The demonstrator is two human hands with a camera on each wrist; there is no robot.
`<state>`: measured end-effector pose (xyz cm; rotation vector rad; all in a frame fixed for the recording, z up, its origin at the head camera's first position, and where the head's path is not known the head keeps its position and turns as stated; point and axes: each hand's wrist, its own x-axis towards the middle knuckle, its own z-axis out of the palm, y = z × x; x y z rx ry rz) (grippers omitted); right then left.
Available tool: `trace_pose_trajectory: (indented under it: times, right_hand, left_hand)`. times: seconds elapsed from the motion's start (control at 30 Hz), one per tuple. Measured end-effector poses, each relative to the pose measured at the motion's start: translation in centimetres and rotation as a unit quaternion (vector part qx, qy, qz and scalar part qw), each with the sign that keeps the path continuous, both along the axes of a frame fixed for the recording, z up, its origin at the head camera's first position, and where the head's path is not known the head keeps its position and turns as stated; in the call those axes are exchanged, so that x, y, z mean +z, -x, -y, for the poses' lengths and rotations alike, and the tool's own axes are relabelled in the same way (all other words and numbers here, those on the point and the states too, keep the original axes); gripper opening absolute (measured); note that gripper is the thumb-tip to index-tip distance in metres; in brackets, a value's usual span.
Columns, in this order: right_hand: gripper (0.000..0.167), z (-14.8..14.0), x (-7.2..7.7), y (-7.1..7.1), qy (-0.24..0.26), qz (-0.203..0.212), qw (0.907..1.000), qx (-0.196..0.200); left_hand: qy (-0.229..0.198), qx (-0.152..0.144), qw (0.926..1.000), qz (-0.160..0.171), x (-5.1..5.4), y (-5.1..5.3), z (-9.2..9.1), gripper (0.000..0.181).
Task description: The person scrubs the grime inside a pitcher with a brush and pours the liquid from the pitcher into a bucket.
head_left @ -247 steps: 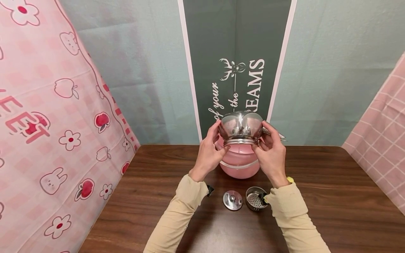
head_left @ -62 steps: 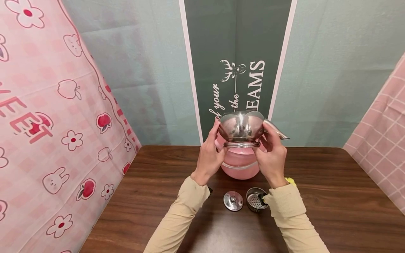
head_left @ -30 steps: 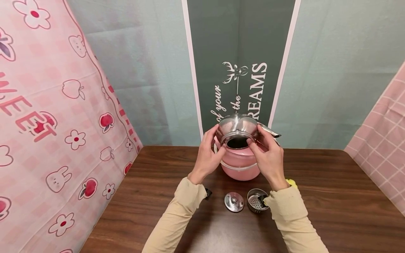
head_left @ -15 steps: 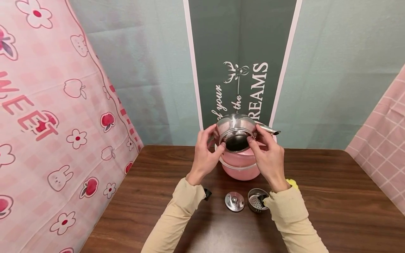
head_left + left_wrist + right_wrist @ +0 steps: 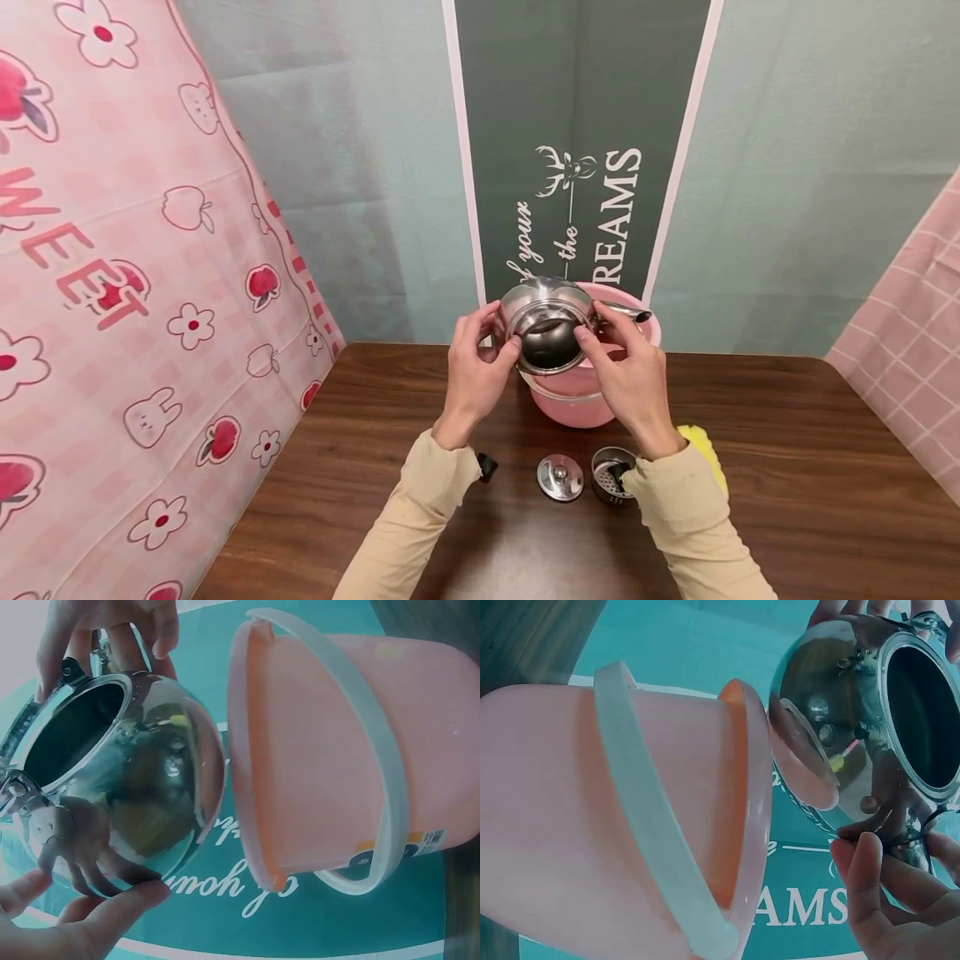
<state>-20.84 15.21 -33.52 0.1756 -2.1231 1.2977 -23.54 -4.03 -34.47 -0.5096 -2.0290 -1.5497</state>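
A shiny stainless steel teapot (image 5: 543, 296) is held up over the near-left part of a pink bucket (image 5: 573, 410). Its mouth is uncovered and faces the head camera, showing a dark inside; the spout (image 5: 633, 315) points right. My left hand (image 5: 476, 375) grips the pot's left side, thumb at the neck. On the other side my right hand (image 5: 633, 375) grips it near the spout, thumb also at the neck. In the left wrist view the pot (image 5: 165, 780) is beside the bucket's rim (image 5: 247, 765). The right wrist view shows the bucket's pale handle (image 5: 641, 795).
A round steel lid (image 5: 560, 477) with a knob lies on the brown wooden table (image 5: 772, 467), in front of the bucket. Beside it sits a perforated strainer basket (image 5: 606, 485), partly behind the right wrist. A printed curtain (image 5: 375, 167) hangs behind the table.
The teapot, earlier turned mouth-down over the bucket, has rolled back so that its mouth shows. Both hands have carried it slightly left and nearer, still gripping it. Lid and strainer have stayed put.
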Motion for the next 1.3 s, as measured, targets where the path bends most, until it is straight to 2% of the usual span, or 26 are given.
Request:
trace_pose_trajectory:
  times: [0.17,0.5,0.8,1.13,1.3]
  right_hand:
    - [0.045,0.3,0.2,-0.1,-0.014,0.023,0.9996,0.001]
    - [0.043,1.0,0.8,-0.6,-0.037,0.023,0.9989,0.019]
    - [0.043,1.5,1.0,-0.9,-0.081,0.042,0.9957,0.017]
    - [0.043,2.0,0.8,-1.2,-0.115,0.074,0.9896,0.042]
    - [0.044,2.4,0.7,-1.3,-0.128,0.097,0.9858,0.049]
  left_hand:
    - [0.017,0.033,0.9993,0.012,0.2,-0.4,0.6,0.047]
    - [0.036,0.059,0.9975,0.015,0.7,-1.3,1.7,0.043]
    - [0.052,0.087,0.9944,0.027,1.1,-2.0,2.6,0.039]
    - [0.046,0.101,0.9919,0.061,0.9,-2.5,3.7,0.035]
    - [0.072,0.125,0.9877,0.059,0.7,-2.8,4.3,0.032]
